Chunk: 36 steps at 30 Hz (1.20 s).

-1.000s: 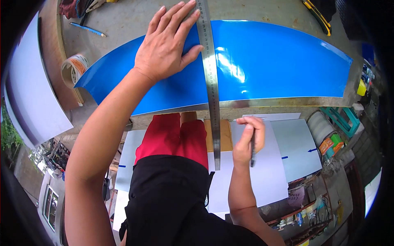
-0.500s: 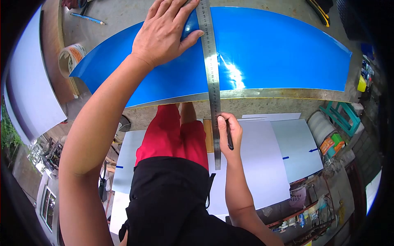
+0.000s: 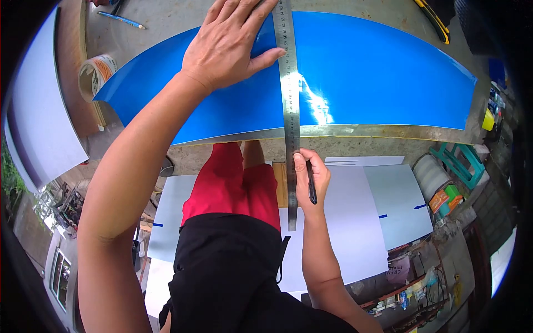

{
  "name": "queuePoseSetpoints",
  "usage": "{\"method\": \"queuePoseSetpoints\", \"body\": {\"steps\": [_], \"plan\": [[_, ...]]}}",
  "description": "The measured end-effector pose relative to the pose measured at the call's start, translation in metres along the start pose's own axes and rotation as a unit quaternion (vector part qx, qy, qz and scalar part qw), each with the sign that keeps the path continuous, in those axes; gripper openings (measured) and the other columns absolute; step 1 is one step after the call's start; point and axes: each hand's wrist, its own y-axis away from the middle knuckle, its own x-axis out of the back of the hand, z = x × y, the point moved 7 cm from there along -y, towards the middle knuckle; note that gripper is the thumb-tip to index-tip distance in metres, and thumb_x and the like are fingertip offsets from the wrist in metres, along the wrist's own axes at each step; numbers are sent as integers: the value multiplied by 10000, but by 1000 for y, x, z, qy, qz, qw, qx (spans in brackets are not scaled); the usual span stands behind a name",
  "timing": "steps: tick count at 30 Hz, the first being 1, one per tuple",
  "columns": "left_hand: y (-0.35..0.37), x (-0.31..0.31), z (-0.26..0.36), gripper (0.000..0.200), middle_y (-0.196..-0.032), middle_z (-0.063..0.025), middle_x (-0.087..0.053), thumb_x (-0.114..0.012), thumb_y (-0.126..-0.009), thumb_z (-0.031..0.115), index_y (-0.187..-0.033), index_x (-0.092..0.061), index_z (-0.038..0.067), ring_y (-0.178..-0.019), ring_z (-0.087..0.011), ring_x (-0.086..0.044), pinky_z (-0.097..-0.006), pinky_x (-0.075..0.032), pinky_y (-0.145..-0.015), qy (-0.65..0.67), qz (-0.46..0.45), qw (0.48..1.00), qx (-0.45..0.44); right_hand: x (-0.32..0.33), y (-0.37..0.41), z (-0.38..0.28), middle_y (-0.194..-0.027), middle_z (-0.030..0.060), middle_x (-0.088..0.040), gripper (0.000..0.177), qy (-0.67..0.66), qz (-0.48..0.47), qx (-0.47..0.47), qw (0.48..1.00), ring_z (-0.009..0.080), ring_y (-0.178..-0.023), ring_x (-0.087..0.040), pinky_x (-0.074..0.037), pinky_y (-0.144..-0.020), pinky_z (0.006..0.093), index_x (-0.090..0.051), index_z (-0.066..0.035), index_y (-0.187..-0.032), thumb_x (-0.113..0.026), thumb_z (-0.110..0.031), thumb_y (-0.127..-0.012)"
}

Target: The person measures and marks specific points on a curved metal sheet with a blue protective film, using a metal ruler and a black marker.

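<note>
A long steel ruler [image 3: 288, 89] lies across a blue curved sheet [image 3: 377, 72] on the worktable and juts past the table's near edge. My left hand [image 3: 227, 50] rests flat on the sheet with its fingers spread, the thumb on the ruler's left edge. Beyond the near edge, my right hand [image 3: 312, 177] pinches the lower part of the ruler and also has a black pen-like tool [image 3: 312, 188] in its grip.
A blue pencil [image 3: 121, 20] and a tape roll [image 3: 97, 75] are at the table's left. A yellow-black cutter [image 3: 435, 21] sits at the far right. White sheets [image 3: 347, 222] are below the table edge, with a teal stool [image 3: 461, 164] to the right.
The ruler's upper part and my left hand have shifted slightly right, and the ruler now stands more upright in view. My right hand still holds its lower part.
</note>
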Motion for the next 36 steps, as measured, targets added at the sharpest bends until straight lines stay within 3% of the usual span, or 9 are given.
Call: {"method": "queuePoseSetpoints", "body": {"steps": [19,36], "plan": [[1,-3,-2,937,-1732,-216,-284,-605,-1004,564,-1656,-290,-30,-1619,-352,-244,-502,-142,-1347,-15,-5,1000,-3,-5,-11,-8,-892,31,-680,209,-25,-15,-8,1000,78,-794,-574,-480,-715,244,-709,64,-1146,-719,-126,-1058],[2,-6,-2,925,-1747,-209,-257,-561,-1030,578,-1670,-269,-23,-1627,-348,-225,-493,-131,-1352,-26,-14,1000,-2,-5,-24,-13,-865,57,-682,173,1,13,13,1000,106,-780,-596,-481,-712,263,-746,61,-1025,-753,-112,-1027]]}}
